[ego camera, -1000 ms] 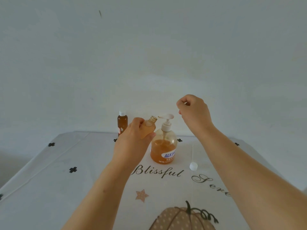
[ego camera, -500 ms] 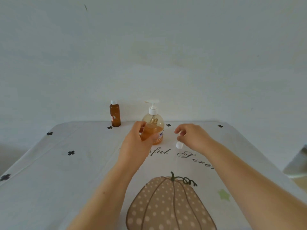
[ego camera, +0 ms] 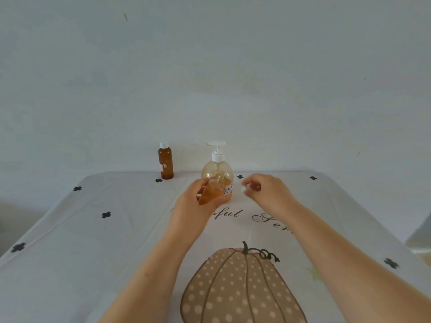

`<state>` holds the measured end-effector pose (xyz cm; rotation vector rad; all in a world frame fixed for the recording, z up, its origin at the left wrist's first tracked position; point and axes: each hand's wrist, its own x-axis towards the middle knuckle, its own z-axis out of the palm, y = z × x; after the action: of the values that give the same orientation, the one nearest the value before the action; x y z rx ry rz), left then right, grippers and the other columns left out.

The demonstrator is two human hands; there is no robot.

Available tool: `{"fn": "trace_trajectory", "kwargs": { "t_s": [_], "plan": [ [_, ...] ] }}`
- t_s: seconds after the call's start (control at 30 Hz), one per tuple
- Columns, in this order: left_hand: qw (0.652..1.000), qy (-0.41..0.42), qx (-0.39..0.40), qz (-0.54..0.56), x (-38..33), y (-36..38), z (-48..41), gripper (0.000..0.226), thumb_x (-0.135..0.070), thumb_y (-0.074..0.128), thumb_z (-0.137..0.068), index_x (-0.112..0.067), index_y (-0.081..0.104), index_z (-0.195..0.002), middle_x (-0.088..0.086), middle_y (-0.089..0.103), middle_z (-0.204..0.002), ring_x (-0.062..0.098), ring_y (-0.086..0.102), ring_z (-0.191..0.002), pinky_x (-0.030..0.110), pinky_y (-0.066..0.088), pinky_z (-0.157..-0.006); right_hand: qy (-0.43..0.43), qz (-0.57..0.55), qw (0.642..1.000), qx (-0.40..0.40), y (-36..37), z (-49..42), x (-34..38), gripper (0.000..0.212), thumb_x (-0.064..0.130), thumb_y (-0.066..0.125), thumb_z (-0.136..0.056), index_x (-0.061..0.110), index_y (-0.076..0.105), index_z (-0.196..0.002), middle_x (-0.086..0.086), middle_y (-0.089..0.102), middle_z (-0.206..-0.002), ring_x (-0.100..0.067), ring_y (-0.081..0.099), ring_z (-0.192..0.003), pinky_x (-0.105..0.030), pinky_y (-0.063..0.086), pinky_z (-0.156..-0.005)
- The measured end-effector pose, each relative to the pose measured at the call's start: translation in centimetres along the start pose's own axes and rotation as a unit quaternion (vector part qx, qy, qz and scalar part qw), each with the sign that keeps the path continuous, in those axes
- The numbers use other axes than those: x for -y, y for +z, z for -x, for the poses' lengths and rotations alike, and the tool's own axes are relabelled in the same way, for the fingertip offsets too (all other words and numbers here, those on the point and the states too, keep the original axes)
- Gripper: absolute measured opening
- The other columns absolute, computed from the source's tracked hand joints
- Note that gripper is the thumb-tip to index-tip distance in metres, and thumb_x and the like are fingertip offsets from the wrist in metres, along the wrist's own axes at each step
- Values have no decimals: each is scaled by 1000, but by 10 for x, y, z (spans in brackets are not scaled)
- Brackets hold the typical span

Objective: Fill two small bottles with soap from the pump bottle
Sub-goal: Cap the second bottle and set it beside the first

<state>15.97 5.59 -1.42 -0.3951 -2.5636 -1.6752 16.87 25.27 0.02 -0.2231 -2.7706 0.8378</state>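
Note:
My left hand grips a small amber bottle, open at its threaded neck and tilted to the right, in front of the pump bottle. The pump bottle stands at the table's far middle with orange soap low inside and a white pump head. My right hand hovers just right of it and pinches a small white cap between fingertips. A second small amber bottle with a white cap stands upright at the far left of the pump bottle.
The table wears a white cloth with black clover marks, cursive lettering and a dotted pumpkin print. A plain wall rises right behind the far edge. The table's right edge drops off near my right forearm.
My right hand came down from above the pump to the table and picked up the white cap. My left hand lowered the open small bottle. The camera tilted downward.

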Motion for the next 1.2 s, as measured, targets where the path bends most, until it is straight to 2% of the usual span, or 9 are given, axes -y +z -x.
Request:
{"fn": "trace_trajectory", "kwargs": {
  "t_s": [0.17,0.33,0.47,0.63,0.8,0.9,1.0,1.13,1.2],
  "plan": [
    [1000,1,15,17,-4,-3,1,45,-36,70,-84,-35,54,-126,-23,59,-98,1,59,-90,28,52,-80,-54,-205,977,1,-29,2,39,15,16,71,-90,27,74,-101,3,72,-95,-19,70,-93,-41,56,-92],
    [1000,6,26,1,-4,-8,-3,50,-38,71,-83,-34,54,-130,-16,63,-104,3,60,-92,24,49,-74,-80,-170,980,68,-35,6,50,18,19,71,-93,24,76,-109,4,72,-102,-12,68,-90,-33,55,-94],
    [999,9,48,-14,-3,-14,-3,46,-42,70,-83,-38,56,-126,-16,64,-97,2,61,-87,24,51,-74,-90,-180,974,104,-38,7,51,15,20,74,-91,30,77,-102,7,75,-98,-3,68,-85,-22,50,-80],
    [998,10,65,-17,-5,-19,-3,48,-40,71,-83,-37,56,-128,-17,63,-96,1,61,-84,18,45,-66,-100,-149,976,126,-36,6,56,18,21,72,-92,26,77,-109,9,75,-102,-7,69,-94,-21,49,-90],
    [997,9,78,-13,-4,-24,-3,46,-34,75,-81,-36,60,-125,-15,64,-94,0,61,-78,13,40,-61,-89,-125,975,160,-33,2,57,10,24,66,-97,18,74,-99,1,72,-90,-3,65,-75,-19,53,-78],
    [996,20,87,-25,-5,-23,-2,41,-32,76,-80,-42,60,-116,-15,64,-93,-3,59,-75,11,39,-62,-52,-40,986,150,-25,1,59,44,50,55,-98,11,68,-84,-2,70,-78,-12,61,-66,-28,51,-74],
    [995,27,92,-29,-7,-22,-2,36,-33,76,-80,-47,58,-108,-16,63,-96,-3,59,-78,11,39,-64,-28,-20,990,134,-21,1,62,56,59,43,-100,12,69,-85,-3,71,-79,-14,61,-65,-33,52,-78],
    [996,21,76,-33,-4,-26,-7,46,-35,76,-80,-35,60,-122,-15,65,-100,0,60,-84,15,42,-66,-64,-98,981,156,-30,3,60,24,43,58,-99,26,67,-112,3,73,-100,-16,70,-90,-32,54,-86],
    [996,21,76,-33,-3,-27,-7,43,-33,77,-79,-35,61,-120,-14,65,-97,1,61,-84,15,42,-66,-82,-128,973,173,-30,2,58,13,29,63,-99,21,68,-108,-1,74,-94,-12,69,-82,-26,54,-79]
  ]
}}
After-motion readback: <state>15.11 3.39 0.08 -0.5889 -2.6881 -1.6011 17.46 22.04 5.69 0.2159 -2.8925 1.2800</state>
